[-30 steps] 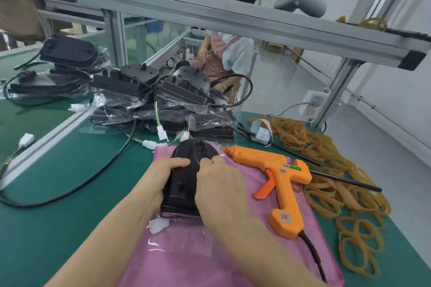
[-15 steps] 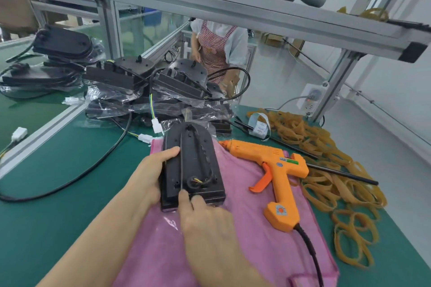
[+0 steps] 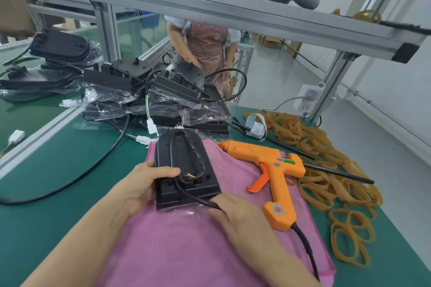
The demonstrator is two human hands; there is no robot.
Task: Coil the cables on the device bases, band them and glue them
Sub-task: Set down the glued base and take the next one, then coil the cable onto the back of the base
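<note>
Right hand point(image 3: 235, 214) now draws the black cable point(image 3: 198, 198) off the device base point(image 3: 186, 170), fingers pinching it; left hand point(image 3: 140, 186) grips the base's side.

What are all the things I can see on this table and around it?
device base: one, black, on the pink cloth
cable: one, black, leaving the base
pink cloth: one, on the green table
glue gun: one, orange, on the cloth, right
rubber bands: many, tan, far right
bagged bases: several, black, piled behind
left hand: holds the base's left edge
right hand: fingers pinch the cable
</note>
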